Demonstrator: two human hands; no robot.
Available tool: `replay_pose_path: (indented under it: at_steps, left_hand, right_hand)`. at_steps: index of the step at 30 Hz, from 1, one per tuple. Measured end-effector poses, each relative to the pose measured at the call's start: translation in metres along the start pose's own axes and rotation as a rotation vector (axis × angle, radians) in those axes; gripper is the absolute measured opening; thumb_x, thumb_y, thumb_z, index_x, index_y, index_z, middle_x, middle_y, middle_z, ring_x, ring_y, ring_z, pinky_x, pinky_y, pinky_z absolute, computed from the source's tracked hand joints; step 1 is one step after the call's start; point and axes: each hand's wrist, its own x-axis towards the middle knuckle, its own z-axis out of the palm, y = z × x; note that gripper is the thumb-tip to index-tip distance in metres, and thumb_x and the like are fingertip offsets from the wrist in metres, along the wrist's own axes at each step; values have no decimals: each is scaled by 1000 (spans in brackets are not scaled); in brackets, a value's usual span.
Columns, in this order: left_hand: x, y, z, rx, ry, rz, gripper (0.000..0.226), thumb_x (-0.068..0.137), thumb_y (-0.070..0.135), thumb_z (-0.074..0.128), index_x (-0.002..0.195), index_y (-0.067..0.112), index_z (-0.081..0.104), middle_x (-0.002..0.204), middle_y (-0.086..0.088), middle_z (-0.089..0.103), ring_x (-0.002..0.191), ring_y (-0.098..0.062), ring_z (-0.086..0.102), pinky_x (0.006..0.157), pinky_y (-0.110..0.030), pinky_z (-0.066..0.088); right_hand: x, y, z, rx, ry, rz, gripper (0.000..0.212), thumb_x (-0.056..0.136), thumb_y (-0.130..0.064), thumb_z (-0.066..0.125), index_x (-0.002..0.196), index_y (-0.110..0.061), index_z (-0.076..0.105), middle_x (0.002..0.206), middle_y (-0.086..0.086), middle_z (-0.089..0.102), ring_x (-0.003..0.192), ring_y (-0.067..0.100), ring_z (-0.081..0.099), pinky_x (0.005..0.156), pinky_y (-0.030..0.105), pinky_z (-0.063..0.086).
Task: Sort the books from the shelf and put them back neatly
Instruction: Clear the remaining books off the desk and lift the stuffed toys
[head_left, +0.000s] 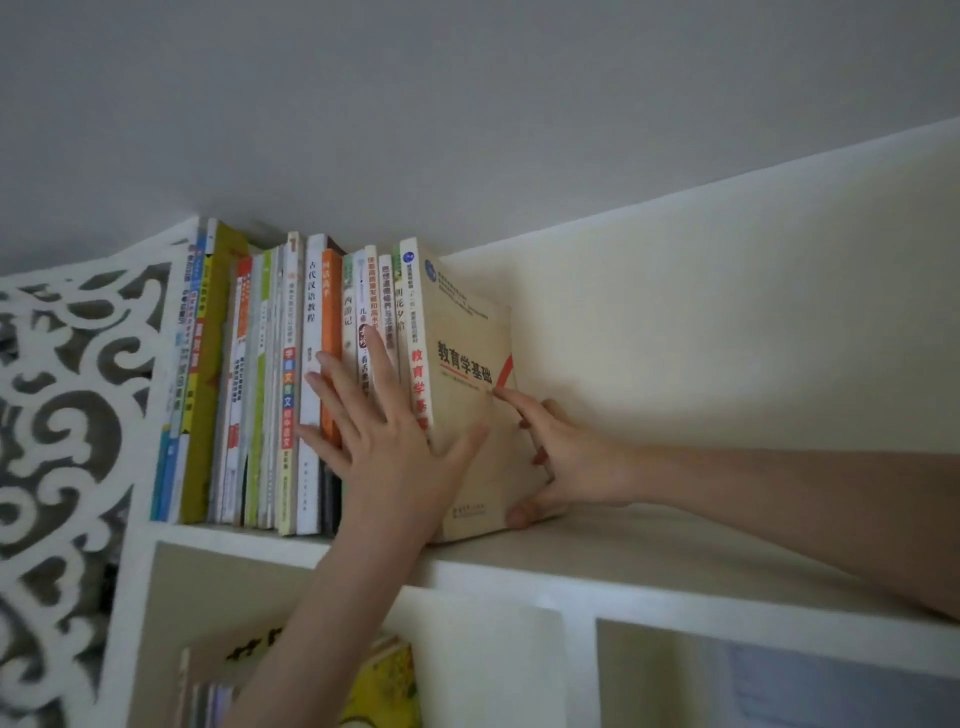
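Two hands on the top shelf (675, 551). Your left hand (384, 441) lies flat, fingers spread, pressing the spines in the row of books (260, 389). Your right hand (566, 457) holds the tan book (467, 332) at the row's right end: fingers bent against its cover, thumb hooked at the lower edge. The row stands upright, packed toward the carved side panel (67, 415); the shelf to the right of the tan book is bare.

Risks, as I judge them:
- Nothing props the row on its right. Let go of the tan book too soon and it likely tips rightward, taking its neighbours along.
- You're reaching high. A hard shove could drive thin spines back unevenly or buckle a soft cover.
- Drag the tan book outward and it may slip off the shelf lip.

Writing legible:
- Tan book, cover: 教育学基础; same title in red down its spine, the lower part hidden by your hand.
- white spine (311, 322): 古代汉语教程.
- pale spine (348, 312): 西游记.
- Other spines too blurred to read.
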Motion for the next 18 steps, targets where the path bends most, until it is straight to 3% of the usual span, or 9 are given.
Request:
replay_pose_path:
  at_steps: [3, 6, 9, 12, 15, 18]
  left_hand:
    - [-19, -9, -1, 98, -113, -59, 124, 74, 67, 59, 128, 36, -48, 146, -4, -45, 137, -32, -37, 111, -58, -13]
    - [-20, -9, -2, 280, -174, -119, 121, 77, 71, 51, 111, 31, -58, 148, -13, -42, 138, -43, -29, 111, -67, 6]
    - [-16, -3, -4, 329, -192, -115, 121, 75, 76, 45, 108, 26, -60, 148, -18, -38, 140, -46, -22, 109, -67, 12]
    - [-22, -3, -10, 245, -172, -84, 119, 72, 76, 47, 121, 30, -52, 151, -12, -36, 142, -40, -22, 111, -66, 7]
    - [-33, 8, -17, 74, -133, -75, 112, 78, 63, 54, 143, 29, -30, 155, -8, -30, 144, -29, -23, 114, -59, -4]
    - [-54, 40, -17, 1, -52, 141, 83, 87, 48, 54, 152, 33, 3, 161, -4, -4, 147, -22, -15, 116, -43, -8]
  right_hand:
    - [-10, -5, 2, -39, 19, -38, 108, 68, -29, 85, 148, -31, 13, 120, -5, 30, 93, 4, 47, 81, 6, 38]
    - [-9, -3, 3, -6, 19, -18, 96, 69, -20, 85, 144, -26, 25, 108, -10, 35, 72, -7, 41, 60, 0, 33]
    - [-8, -5, -4, 12, -12, 45, 94, 71, -13, 83, 145, -20, 27, 102, -14, 38, 71, -5, 42, 57, -1, 34]
    - [-19, -17, -14, -77, -122, 80, 92, 81, -19, 76, 150, -16, 16, 122, -3, 40, 83, 6, 43, 62, 2, 35]
    - [-42, -34, -24, -132, -152, 113, 90, 86, -32, 70, 152, -17, 11, 139, 4, 43, 99, 10, 46, 83, 15, 34]
    - [-78, -52, -36, -126, -74, 124, 81, 86, -34, 68, 150, -20, 21, 131, 1, 49, 97, 10, 50, 77, 18, 41]
